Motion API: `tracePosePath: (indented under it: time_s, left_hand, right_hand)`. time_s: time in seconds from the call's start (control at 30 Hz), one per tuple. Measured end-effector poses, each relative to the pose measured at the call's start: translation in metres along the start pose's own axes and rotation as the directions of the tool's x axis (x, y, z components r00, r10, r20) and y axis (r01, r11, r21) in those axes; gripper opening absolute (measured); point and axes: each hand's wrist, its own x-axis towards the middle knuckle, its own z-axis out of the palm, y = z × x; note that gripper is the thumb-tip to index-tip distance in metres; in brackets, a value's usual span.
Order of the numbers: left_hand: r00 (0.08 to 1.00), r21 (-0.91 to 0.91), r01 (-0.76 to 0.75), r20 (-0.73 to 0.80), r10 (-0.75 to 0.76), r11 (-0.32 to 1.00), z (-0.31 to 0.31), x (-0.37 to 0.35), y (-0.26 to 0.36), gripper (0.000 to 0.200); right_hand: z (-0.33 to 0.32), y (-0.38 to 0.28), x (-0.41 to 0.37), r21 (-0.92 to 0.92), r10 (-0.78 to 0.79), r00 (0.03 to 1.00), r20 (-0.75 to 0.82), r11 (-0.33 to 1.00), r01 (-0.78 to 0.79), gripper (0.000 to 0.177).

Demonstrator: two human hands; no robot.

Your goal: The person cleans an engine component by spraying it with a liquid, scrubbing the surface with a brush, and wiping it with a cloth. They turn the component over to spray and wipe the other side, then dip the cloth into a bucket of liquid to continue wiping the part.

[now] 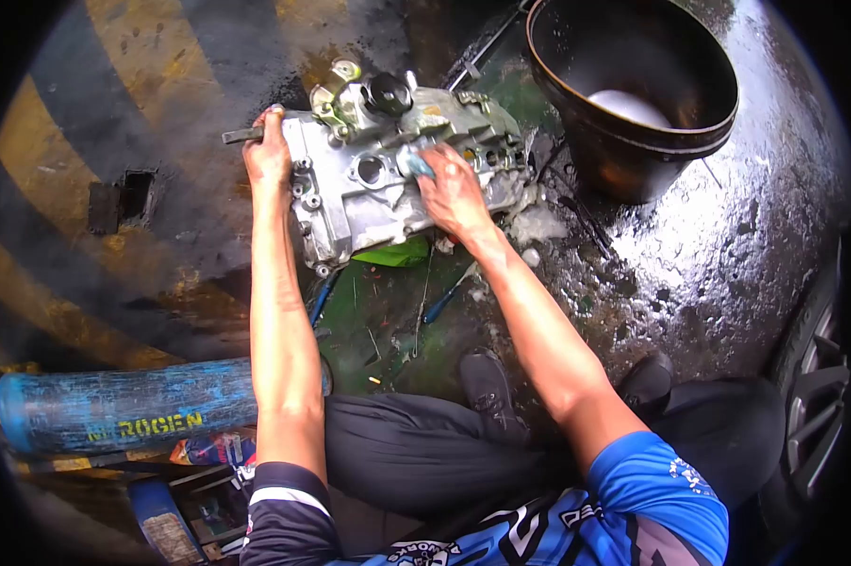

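Observation:
A silvery cast-metal engine valve cover [350, 208] is tilted up in front of me over the floor. My left hand [271, 156] is closed round its upper left corner. A flat grey metal piece [243, 137] juts out to the left from under those fingers. In the middle of the cover, just right of a round hole, my right hand [455, 193] presses a small pale-blue wad of cloth [416, 165] to the metal. A black round cap [387, 94] stands on the cover's top edge.
A large dark bucket [623, 141] with whitish liquid stands at the upper right. Below the cover lie a green item [392, 253], a blue-handled tool [437, 309] and white foam or fluff [538, 222]. A blue cylinder [123, 406] lies left; a wheel [817, 406] stands right.

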Motion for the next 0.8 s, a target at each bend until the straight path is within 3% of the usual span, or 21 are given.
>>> tracePosePath:
  time_s: [0.1,0.2,0.23,0.37,0.47,0.6,0.7,0.8]
  left_hand:
    - [0.999,-0.021,-0.049,0.013,0.050,0.999,0.002,0.003,-0.001,0.040]
    - [0.996,-0.002,-0.090,0.001,0.090,0.996,0.003,-0.003,0.006,0.039]
    - [0.994,0.034,-0.112,-0.002,0.112,0.993,0.002,-0.003,0.006,0.038]
    - [0.992,0.060,-0.124,-0.022,0.125,0.990,0.004,-0.009,0.021,0.038]
    - [0.977,0.050,-0.214,-0.005,0.214,0.976,0.002,-0.002,0.004,0.037]
    - [0.987,0.001,-0.158,0.010,0.158,0.987,0.001,-0.001,0.004,0.038]
    - [0.992,0.075,-0.121,-0.017,0.123,0.990,0.001,-0.005,0.007,0.041]
    - [0.993,0.065,-0.111,-0.019,0.112,0.992,0.004,-0.007,0.009,0.042]
  right_hand:
    - [-0.009,-0.014,-0.016,-0.105,0.023,0.994,-0.111,0.994,-0.035,0.037]
    - [-0.017,-0.036,-0.001,-0.086,0.139,0.892,-0.430,0.977,-0.194,0.039]
    - [-0.014,-0.033,0.009,-0.073,0.136,0.879,-0.458,0.979,-0.189,0.042]
    - [-0.004,-0.023,0.028,-0.136,-0.026,0.932,-0.363,0.990,-0.026,0.041]
    - [-0.012,-0.028,0.028,-0.064,-0.010,0.959,-0.282,0.998,-0.008,0.045]
    - [-0.010,0.005,0.034,-0.280,-0.138,0.936,-0.323,0.959,0.045,0.034]
    - [-0.004,0.002,0.039,-0.121,-0.005,0.932,-0.363,0.992,-0.042,0.032]
    - [0.010,-0.014,0.020,-0.158,-0.081,0.943,-0.324,0.987,0.030,0.035]
